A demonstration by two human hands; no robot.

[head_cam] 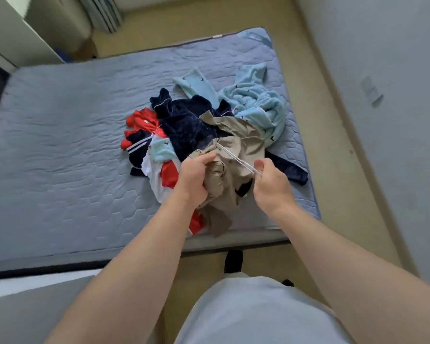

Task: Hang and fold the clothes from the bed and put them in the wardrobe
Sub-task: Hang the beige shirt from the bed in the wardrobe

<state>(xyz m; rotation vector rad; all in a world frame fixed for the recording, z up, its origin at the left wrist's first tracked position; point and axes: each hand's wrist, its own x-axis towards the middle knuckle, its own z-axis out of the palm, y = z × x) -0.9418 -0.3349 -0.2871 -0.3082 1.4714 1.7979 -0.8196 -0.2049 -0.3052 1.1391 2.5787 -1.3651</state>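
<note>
Khaki garment (247, 139) sits bunched at the near-right part of the bed (60, 150), on top of the clothes pile, w/ its near end lifted a bit. L hand (196, 181) is clenched round a wad of the khaki cloth, thumb on top. R hand (271, 188) pinches the near-right end of a thin pale hanger (236, 158) betw. thumb & forefinger, other fingers curled in.

Key relation: the hanger's long axis runs diagonal, from the R fingertips at near right up toward far left. It lies across the top of the khaki cloth & ends just beyond the L thumb. So the free end points into the fabric the L hand holds, and the L hand is nearer that end. Prob. next move = feed that end into an opening of the garment while the L hand spreads the cloth.

Hard to make out:
- Only one straight stretch of the hanger shows; hook & the rest are hidden, so its shape isn't certain.
- Shirt vs trousers can't be told. A dark gap near the R wrist may be an opening.
- Navy garment (184, 122), light-blue fleece (256, 103) at far right & a red/white piece (169, 175) at left are partly buried.
- Wardrobe can't be identified. White furniture (10, 33) at far left is cut off by the frame edge.
</note>
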